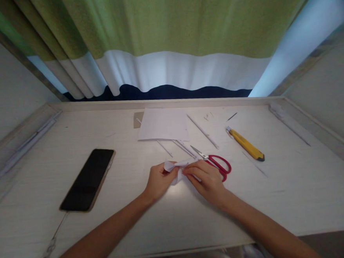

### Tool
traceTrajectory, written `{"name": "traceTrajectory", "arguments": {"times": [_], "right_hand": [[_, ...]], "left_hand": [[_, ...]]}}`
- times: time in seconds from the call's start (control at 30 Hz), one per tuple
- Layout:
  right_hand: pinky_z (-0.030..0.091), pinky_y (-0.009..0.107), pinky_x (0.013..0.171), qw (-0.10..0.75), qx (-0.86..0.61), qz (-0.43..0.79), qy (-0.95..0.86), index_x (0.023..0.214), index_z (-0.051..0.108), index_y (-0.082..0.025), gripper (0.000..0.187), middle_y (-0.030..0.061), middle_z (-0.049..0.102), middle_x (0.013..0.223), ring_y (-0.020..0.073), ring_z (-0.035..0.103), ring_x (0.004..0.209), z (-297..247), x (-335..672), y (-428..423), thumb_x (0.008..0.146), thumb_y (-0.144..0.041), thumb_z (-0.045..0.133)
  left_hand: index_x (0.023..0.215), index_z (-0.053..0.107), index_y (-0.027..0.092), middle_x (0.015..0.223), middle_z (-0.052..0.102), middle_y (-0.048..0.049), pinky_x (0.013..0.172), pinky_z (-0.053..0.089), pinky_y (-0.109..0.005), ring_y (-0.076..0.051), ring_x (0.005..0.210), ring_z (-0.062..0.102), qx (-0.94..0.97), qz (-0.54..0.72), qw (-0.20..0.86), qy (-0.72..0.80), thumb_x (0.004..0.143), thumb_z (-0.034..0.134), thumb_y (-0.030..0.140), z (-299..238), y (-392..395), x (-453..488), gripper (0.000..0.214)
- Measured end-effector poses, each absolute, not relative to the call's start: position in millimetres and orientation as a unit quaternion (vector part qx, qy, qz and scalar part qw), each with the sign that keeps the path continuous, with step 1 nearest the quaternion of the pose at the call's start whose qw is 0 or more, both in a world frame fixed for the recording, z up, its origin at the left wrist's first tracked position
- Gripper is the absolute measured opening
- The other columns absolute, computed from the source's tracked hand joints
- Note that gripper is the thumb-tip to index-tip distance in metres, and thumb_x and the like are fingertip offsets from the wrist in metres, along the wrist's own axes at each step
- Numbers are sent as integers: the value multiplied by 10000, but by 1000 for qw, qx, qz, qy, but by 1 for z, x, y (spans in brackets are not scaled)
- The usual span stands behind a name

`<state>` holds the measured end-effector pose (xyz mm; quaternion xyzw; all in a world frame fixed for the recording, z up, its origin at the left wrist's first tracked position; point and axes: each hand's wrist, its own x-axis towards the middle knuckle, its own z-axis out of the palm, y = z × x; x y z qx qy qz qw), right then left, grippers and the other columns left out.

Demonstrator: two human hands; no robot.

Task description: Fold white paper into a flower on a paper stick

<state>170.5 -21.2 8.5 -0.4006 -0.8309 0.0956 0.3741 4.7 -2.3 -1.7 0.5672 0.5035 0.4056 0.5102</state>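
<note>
Both of my hands meet at the middle of a pale wooden desk (297, 191), pinching a small folded piece of white paper (174, 167). My left hand (159, 182) grips its left side with fingers closed. My right hand (206, 179) holds the right side, fingers curled over it. The paper sits just above the desk surface between the two hands. Red-handled scissors (218, 164) lie right behind my right hand.
A black phone (88, 179) with a cable lies at the left. A white sheet (163, 124) rests at the back middle, with thin rolled paper sticks (203, 131) near it. A yellow utility knife (245, 144) lies to the right. A striped curtain (165, 39) hangs behind.
</note>
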Motion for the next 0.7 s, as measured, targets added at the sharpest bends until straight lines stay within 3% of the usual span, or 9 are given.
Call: {"name": "traceTrajectory", "arguments": {"times": [0.7], "right_hand": [[428, 295, 645, 371, -397, 88, -835, 866, 591, -192, 141, 42, 636, 807, 159, 531, 733, 11, 171, -21, 778, -139, 495]], "left_hand": [[875, 648, 111, 848, 674, -54, 696, 475, -258, -169, 759, 611, 559, 403, 527, 496, 704, 586, 267, -1, -1, 4, 240]]}}
